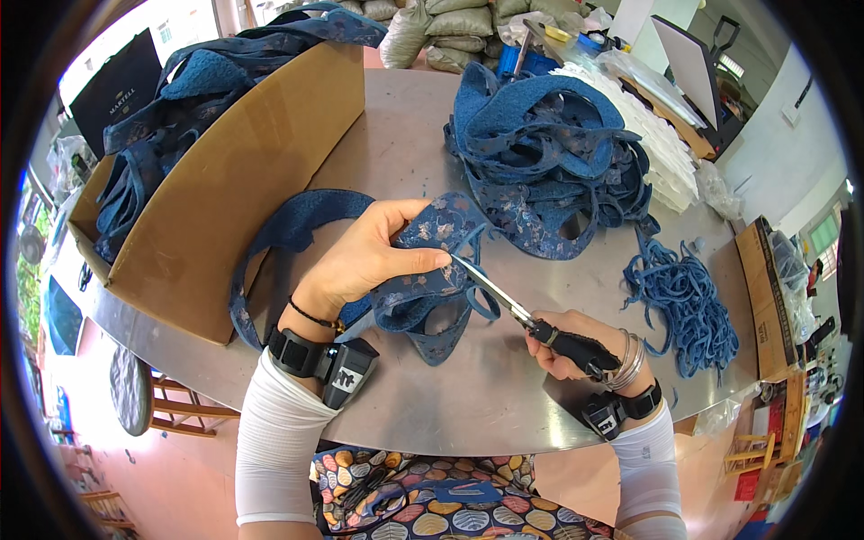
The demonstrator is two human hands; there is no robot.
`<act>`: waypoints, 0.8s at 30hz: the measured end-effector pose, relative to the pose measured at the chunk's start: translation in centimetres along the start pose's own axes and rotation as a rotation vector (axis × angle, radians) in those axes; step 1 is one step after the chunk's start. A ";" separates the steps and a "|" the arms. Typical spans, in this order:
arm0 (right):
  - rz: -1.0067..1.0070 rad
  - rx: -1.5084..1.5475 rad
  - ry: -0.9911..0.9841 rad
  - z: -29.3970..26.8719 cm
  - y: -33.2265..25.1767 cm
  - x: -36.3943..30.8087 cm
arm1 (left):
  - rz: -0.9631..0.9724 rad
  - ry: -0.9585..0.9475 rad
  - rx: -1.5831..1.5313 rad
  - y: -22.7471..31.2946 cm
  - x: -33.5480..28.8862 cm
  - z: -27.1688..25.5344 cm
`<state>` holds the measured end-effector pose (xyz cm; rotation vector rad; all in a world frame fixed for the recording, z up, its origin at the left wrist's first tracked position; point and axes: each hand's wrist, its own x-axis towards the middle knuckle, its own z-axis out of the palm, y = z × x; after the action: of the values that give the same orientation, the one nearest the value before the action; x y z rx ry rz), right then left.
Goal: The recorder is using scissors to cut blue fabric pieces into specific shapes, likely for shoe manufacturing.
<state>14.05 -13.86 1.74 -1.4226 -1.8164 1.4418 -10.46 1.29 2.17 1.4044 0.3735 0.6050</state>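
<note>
My left hand (378, 247) pinches a blue patterned fabric strip (443, 225) between thumb and fingers, above the middle of the metal table (486, 405). The strip has a floral print on one face and a fuzzy blue back, and its lower loops hang over the tabletop. In my right hand (571, 346) is a pair of scissors (499, 297) with black handles. Their blades point up and left, with the tips at the strip's edge beside my left thumb. Whether the blades are apart is hard to make out.
A cardboard box (261, 171) heaped with blue strips (207, 76) stands at the left. Far right lies a large pile of strips (549, 153), and nearer, a tangle of thin blue trimmings (688, 306). White sheets (643, 135) and another cardboard box (765, 301) line the right edge.
</note>
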 end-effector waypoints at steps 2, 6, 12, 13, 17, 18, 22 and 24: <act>0.051 0.060 -0.002 0.0 0.1 -0.1 | -0.006 -0.005 -0.019 -0.2 0.1 0.0; 0.131 0.163 0.004 0.2 -0.6 -0.2 | -0.011 0.022 -0.196 -0.3 0.0 0.4; 0.223 0.296 0.045 0.4 -1.4 -0.1 | 0.038 0.070 -0.359 -0.9 0.5 1.7; 0.178 0.282 0.050 0.5 -1.3 0.0 | 0.034 0.065 -0.406 -0.8 0.5 1.9; 0.081 0.255 0.037 0.6 0.6 0.5 | 0.080 0.085 -0.446 -1.2 0.7 2.5; 0.014 0.264 0.028 0.8 1.3 0.6 | 0.107 0.116 -0.413 -1.3 0.7 2.7; -0.030 0.324 0.017 1.1 0.0 0.2 | 0.190 0.140 -0.365 -1.2 0.5 2.9; -0.124 0.308 -0.022 1.0 0.6 0.4 | 0.225 0.168 -0.363 -1.1 0.4 3.2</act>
<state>13.36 -14.03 0.73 -1.1266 -1.5809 1.5962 -8.11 -1.07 1.64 1.0560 0.2244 0.9297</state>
